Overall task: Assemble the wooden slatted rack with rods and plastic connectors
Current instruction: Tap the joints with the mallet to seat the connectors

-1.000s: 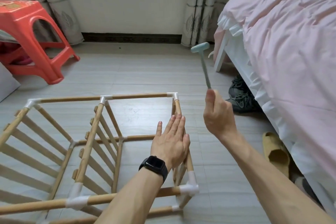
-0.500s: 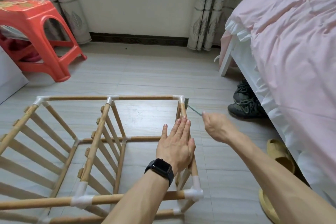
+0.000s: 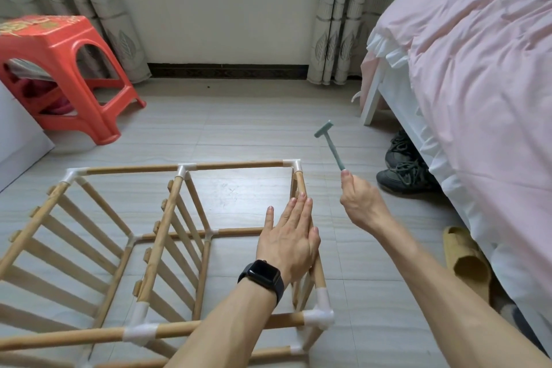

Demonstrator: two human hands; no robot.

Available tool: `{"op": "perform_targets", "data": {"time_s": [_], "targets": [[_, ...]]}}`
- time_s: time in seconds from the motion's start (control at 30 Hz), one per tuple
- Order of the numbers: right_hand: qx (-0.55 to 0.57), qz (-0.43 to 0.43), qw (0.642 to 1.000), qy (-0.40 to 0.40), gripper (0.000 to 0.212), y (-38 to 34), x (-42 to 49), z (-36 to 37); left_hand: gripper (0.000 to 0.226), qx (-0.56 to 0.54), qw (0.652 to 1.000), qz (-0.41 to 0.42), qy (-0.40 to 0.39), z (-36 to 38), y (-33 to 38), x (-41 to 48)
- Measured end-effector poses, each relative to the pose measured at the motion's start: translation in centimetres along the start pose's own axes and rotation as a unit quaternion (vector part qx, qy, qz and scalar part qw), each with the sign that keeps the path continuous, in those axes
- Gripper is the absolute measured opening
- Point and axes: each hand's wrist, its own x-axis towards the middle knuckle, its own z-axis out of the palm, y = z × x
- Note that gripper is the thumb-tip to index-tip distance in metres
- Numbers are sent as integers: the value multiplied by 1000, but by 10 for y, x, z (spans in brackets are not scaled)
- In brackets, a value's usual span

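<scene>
The rack [image 3: 168, 218] on the floor [image 3: 239, 128] looks nearly built. The left hand [image 3: 288, 236] lies flat on its right-side rod [image 3: 301, 185]; the right hand [image 3: 360, 206] grips a small hammer [image 3: 330, 146] raised near the far corner connector [image 3: 294, 165], so joints probably need tapping home

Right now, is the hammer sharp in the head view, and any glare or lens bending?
Head view: hammer in the right hand reads fairly sharp; left hand on the rack crisp; edges bow from the wide lens; light soft, no harsh glare.
</scene>
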Motion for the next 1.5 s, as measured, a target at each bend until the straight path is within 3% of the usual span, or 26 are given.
{"op": "perform_targets", "data": {"time_s": [0.17,0.43,0.57,0.67,0.8,0.93,1.0,1.2,1.5], "targets": [[132,101,986,33,57,19,-70,14,60,0,999,36,-36,-7,-12,-14],[243,183,953,-19,49,35,-210,57,65,17,994,96,-50,-29,-91,-142],[259,170,951,-15,50,21,-233,76,45,54,985,158,45,-15,-111,-178],[297,179,938,-2,73,24,-236,87,29,56,979,163,112,-6,-113,-182],[306,165,938,2,96,24,-233,81,32,43,978,172,112,-20,-113,-181],[298,115,947,25,78,-27,-223,46,55,42,970,191,142,-63,-115,-169],[301,80,949,49,60,-51,-213,31,62,51,963,197,174,-87,-114,-155],[303,67,947,85,16,-64,-162,12,51,53,968,126,211,-128,-101,-105],[225,108,968,25,16,-70,-53,3,38,58,975,23,215,-131,-101,-23]]}}
